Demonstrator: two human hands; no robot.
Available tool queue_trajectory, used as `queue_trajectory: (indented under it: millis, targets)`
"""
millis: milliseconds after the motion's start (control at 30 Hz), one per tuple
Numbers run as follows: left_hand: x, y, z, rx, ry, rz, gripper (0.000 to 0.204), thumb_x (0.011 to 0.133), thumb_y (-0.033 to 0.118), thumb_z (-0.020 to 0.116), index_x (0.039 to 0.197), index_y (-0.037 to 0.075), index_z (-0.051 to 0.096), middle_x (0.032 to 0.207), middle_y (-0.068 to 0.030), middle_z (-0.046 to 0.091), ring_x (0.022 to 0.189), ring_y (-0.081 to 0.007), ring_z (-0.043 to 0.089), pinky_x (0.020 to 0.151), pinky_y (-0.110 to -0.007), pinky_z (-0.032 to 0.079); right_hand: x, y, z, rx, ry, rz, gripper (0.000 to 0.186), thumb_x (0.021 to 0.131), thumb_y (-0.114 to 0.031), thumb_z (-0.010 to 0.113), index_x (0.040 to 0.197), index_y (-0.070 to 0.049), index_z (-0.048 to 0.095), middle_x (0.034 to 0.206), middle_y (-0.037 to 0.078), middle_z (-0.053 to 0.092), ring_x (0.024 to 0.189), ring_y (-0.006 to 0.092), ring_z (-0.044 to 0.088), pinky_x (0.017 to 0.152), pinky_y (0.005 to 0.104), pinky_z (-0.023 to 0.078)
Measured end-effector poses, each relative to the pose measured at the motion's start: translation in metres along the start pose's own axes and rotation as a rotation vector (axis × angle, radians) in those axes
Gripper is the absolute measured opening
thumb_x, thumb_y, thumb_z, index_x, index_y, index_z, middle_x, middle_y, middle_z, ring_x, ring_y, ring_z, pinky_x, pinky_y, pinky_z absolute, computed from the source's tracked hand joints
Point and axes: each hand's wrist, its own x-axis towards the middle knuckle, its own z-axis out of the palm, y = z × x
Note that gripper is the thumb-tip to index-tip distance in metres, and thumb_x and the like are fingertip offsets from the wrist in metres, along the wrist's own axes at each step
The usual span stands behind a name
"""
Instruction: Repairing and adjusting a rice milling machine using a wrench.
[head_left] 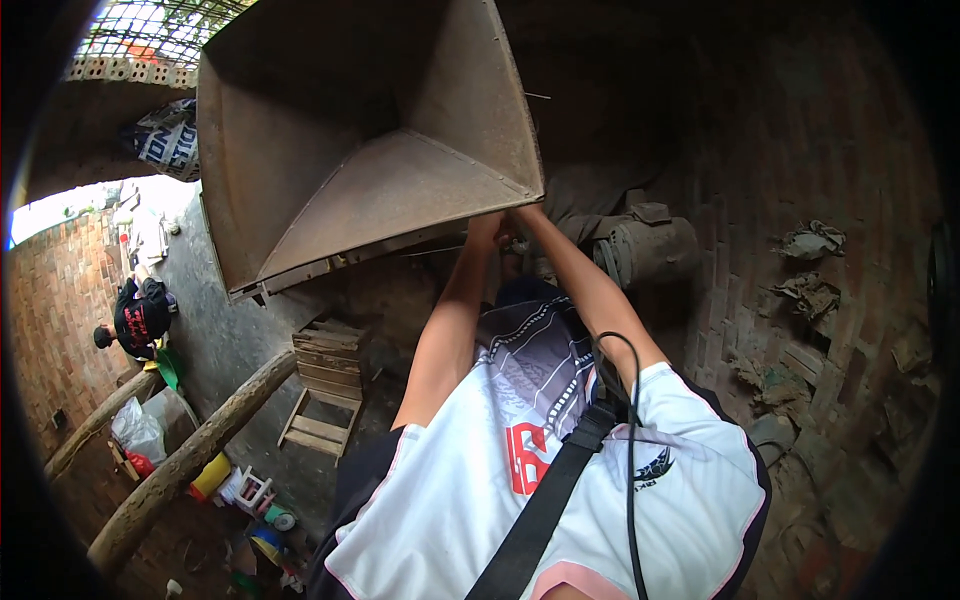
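A large rusty metal hopper [390,210] fills the upper middle, its sloped inner faces meeting at a dark opening. My forearms reach up beneath its near lower edge. My left hand [485,228] is under that edge, its fingers mostly hidden in shadow. My right hand [524,214] is just right of it at the hopper's lower corner, fingers also hidden. I cannot tell what either holds. Just beyond my right forearm is a dusty, cylindrical motor-like machine [650,250].
Wooden poles [215,450] cross the lower left, beside a stacked wooden piece [325,370] and assorted plastic items [215,470]. At far left another person [140,315] in a dark top is on the lower floor. A brick surface [730,330] with debris [805,290] lies right.
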Motion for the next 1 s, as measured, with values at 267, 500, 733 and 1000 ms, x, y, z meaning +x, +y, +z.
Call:
queue_trajectory:
  millis: [267, 500, 733, 1000]
  targets:
    - [-0.007, -0.016, -0.100, 0.508, 0.987, 0.855, 0.052, 0.081, 0.048, 0.052, 0.112, 0.006, 0.058, 0.100, -0.0163, 0.064, 0.097, -0.0337, 0.060, 0.078, -0.040, 0.049, -0.039, -0.073, 0.096, 1.092, -0.270, 0.088, 0.028, 0.079, -0.014, 0.055, 0.102, 0.000, 0.058, 0.088, 0.023, 0.062, 0.079, 0.0390, 0.062, 0.069, 0.0436, 0.049]
    - [-0.018, -0.021, -0.103, 0.693, 0.560, 0.603, 0.062, 0.074, 0.047, 0.061, 0.121, 0.007, 0.052, 0.122, -0.0197, 0.052, 0.115, -0.0363, 0.047, 0.094, -0.043, 0.039, -0.111, -0.091, 0.007, -0.220, -1.048, -0.407, 0.039, 0.079, -0.007, 0.048, 0.117, 0.002, 0.044, 0.113, 0.025, 0.052, 0.092, 0.0440, 0.056, 0.073, 0.0496, 0.048]
    - [0.001, -0.035, -0.027, 0.897, 0.349, 0.423, 0.047, 0.068, 0.041, 0.070, 0.092, 0.001, 0.065, 0.079, -0.0190, 0.065, 0.063, -0.0278, 0.064, 0.063, -0.038, 0.052, -0.117, -0.038, -0.057, -0.015, -0.656, -0.503, 0.038, 0.070, -0.003, 0.057, 0.107, 0.001, 0.051, 0.101, 0.020, 0.053, 0.096, 0.0355, 0.054, 0.080, 0.0418, 0.046]
    - [0.023, -0.038, -0.006, -0.609, -0.031, -0.046, 0.014, 0.084, 0.013, 0.060, 0.080, -0.001, 0.060, 0.074, -0.0138, 0.064, 0.058, -0.0178, 0.061, 0.048, -0.023, 0.049, -0.058, -0.016, -0.072, 0.828, -0.335, 0.679, 0.025, 0.083, -0.007, 0.060, 0.105, 0.004, 0.056, 0.087, 0.012, 0.062, 0.069, 0.0158, 0.063, 0.060, 0.0247, 0.052]
